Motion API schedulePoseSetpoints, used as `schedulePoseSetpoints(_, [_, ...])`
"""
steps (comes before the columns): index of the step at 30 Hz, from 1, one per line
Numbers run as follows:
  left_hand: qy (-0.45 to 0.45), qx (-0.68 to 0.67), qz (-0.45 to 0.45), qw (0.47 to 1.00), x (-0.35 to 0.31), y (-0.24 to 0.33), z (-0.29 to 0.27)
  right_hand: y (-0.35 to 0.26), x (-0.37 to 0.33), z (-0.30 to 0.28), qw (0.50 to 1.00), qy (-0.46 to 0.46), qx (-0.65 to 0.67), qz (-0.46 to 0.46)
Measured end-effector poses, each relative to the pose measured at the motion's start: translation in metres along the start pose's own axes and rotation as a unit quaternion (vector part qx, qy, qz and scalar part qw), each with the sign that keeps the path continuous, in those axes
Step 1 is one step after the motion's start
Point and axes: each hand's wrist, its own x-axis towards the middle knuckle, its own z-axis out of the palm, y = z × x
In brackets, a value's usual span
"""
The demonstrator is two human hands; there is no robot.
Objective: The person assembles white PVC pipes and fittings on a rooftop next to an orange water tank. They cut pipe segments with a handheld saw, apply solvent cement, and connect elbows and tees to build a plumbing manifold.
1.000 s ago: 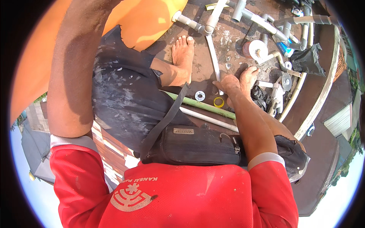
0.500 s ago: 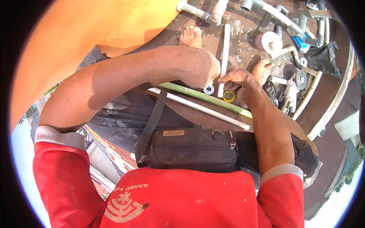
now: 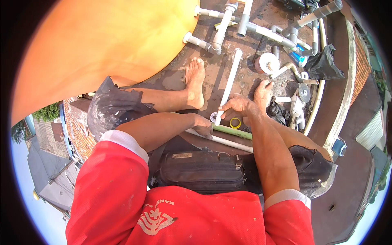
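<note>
My right hand (image 3: pixel 239 106) has its thumb across the near part of a white plastic pipe (image 3: pixel 230 79) that points away from me; the other fingers are partly hidden. My left hand (image 3: pixel 203 124) hangs back-side up, fingers drawn together, over a second, thinner white pipe (image 3: pixel 230 143) lying crosswise. Whatever those fingers hold, if anything, is hidden. A green pipe (image 3: pixel 232 131) lies beside the thin one. Close to the first pipe's near end are a white tape roll (image 3: pixel 213 117) and a yellow ring-shaped roll (image 3: pixel 235 123).
Joined grey and white pipes (image 3: pixel 269 34) stand ahead, linked to a large orange tank (image 3: pixel 110 45). Right of my hands are a round can (image 3: pixel 267 63), an angle grinder (image 3: pixel 300 102) and black plastic (image 3: pixel 326 65). A black waist bag (image 3: pixel 200 169) sits at my lap.
My left hand has come back toward me, from beside the upright-lying pipe to the thin crosswise one. The first pipe has swung slightly, with my right hand still at it. The view has shifted.
</note>
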Motion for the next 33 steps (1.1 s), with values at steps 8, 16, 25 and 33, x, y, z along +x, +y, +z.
schedulePoseSetpoints(8, [0.028,0.051,-0.015,0.998,-0.016,0.02,-0.001,0.053,0.061,0.004,0.994,0.09,-0.054,0.043])
schedulePoseSetpoints(16, [0.019,0.07,-0.022,0.997,-0.004,0.014,0.005,0.044,0.071,0.012,0.979,0.066,-0.168,0.096])
schedulePoseSetpoints(25, [-0.048,0.163,-0.039,0.985,0.001,0.041,-0.036,-0.016,-0.14,-0.171,0.849,0.346,-0.387,0.1])
schedulePoseSetpoints(33, [0.16,0.21,0.038,0.964,0.027,0.019,-0.06,0.032,-0.359,-0.208,0.784,0.483,-0.381,-0.085])
